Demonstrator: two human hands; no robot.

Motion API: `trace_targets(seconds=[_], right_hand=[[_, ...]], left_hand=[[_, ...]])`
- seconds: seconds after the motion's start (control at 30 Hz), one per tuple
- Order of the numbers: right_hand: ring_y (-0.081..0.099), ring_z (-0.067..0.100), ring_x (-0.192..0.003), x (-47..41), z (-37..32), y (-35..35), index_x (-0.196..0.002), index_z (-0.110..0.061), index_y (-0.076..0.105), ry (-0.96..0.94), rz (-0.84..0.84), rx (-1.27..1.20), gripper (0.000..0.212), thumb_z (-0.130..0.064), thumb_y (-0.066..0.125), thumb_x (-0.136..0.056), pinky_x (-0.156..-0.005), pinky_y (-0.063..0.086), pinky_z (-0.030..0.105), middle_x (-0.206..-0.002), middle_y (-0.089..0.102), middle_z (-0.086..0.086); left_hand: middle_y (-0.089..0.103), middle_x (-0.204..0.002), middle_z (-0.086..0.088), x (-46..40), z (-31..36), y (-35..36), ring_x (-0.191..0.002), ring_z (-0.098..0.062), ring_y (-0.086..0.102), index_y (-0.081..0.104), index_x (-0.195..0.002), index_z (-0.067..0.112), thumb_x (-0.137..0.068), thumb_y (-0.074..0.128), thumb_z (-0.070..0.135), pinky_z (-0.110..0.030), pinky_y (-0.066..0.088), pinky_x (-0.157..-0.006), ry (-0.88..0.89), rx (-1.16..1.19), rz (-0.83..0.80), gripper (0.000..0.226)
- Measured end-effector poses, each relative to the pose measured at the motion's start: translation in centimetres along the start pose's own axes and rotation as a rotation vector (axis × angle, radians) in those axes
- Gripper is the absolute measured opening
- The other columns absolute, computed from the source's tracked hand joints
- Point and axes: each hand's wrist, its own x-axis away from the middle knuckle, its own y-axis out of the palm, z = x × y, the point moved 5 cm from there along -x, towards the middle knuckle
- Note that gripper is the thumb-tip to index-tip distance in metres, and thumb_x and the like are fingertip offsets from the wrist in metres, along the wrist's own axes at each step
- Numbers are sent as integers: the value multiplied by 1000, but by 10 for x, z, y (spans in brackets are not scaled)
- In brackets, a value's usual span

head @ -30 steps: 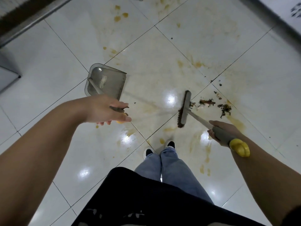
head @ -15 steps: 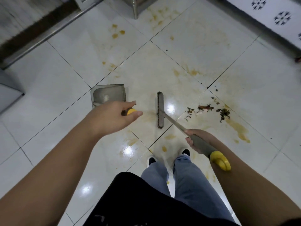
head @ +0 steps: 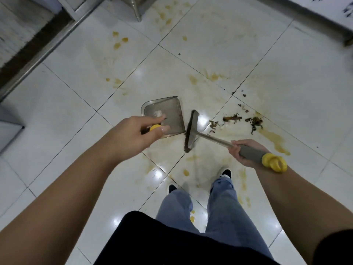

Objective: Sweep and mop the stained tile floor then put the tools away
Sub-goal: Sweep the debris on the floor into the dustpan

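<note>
My left hand (head: pixel 131 134) grips the dustpan (head: pixel 164 116) handle, my right hand (head: pixel 241 153) holds the broom (head: pixel 191 131) against its lip, debris (head: pixel 242 120) behind the bristles on the floor (head: pixel 76 111), so sweeping may smear wet stains

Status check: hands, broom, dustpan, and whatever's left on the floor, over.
Left hand grips dustpan handle; right hand grips broom. Broom head beside dustpan lip. Debris unswept, right of broom. Yellow stains on tiles. Nothing blocking.

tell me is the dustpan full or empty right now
Nearly empty: the dustpan shows bare grey inside except one small pale scrap near its handle. The dark debris lies on the tile, beyond the broom head.
</note>
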Motion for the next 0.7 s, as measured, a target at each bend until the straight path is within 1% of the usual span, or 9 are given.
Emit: trace_targets(seconds=[0.07,0.2,0.3,0.4,0.43,0.5,0.57,0.63,0.7], right_hand=[[51,10,-30,12,-18,-16,-89,-3,43,11,36,39,20,-17,36,-101,-33,45,15,-47,48,7],[49,8,-29,50,-74,-61,-86,-1,46,-9,91,18,26,-19,35,-101,-33,43,13,-46,47,5],[49,8,-30,74,-106,-95,-85,-1,46,-29,122,-23,28,-21,34,-101,-34,43,11,-47,46,4],[50,7,-30,88,-119,-122,-81,-3,46,-2,106,-94,31,-23,33,-101,-35,43,11,-46,47,3],[50,6,-31,90,-122,-129,-80,-4,45,5,93,-104,32,-24,33,-100,-35,43,12,-46,47,2],[51,6,-31,94,-126,-140,-79,-3,47,8,95,-105,32,-23,34,-100,-34,44,13,-47,48,3],[50,7,-30,99,-126,-151,-79,-1,49,4,127,-63,32,-22,36,-100,-32,44,14,-46,50,3],[50,7,-29,103,-123,-161,-79,0,51,-14,175,-4,31,-20,40,-99,-32,44,13,-45,51,3],[49,7,-29,106,-117,-167,-79,2,52,-33,238,61,27,-17,45,-97,-32,43,11,-45,50,4]], left_hand=[[50,-62,14,-8,18,9,-52,2,48,58,-124,40,-80,54,55,-21,37,-57,5,-47,-45,46],[52,-66,7,-32,76,42,-63,-8,50,55,-118,53,-50,37,79,-22,37,-60,26,-189,-162,75],[58,-82,17,-52,113,65,-83,-4,54,53,-119,55,-57,36,81,-17,33,-58,62,-341,-200,70],[52,-56,28,-66,145,82,-55,0,43,52,-121,54,-73,44,71,-17,27,-51,103,-462,-198,52],[49,-51,29,-70,154,86,-53,0,39,52,-122,53,-74,44,69,-17,26,-51,107,-483,-195,51],[43,-47,18,-74,167,93,-54,0,39,53,-123,51,-76,45,67,-16,26,-51,108,-498,-181,50],[49,-57,22,-77,177,99,-66,-4,50,54,-123,49,-77,46,66,-15,27,-52,111,-496,-174,49],[51,-83,26,-79,183,106,-88,-14,57,54,-124,49,-76,44,66,-16,28,-53,108,-495,-176,52],[49,-90,27,-81,185,109,-85,-21,57,54,-124,48,-73,43,67,-17,30,-54,92,-475,-183,55]])
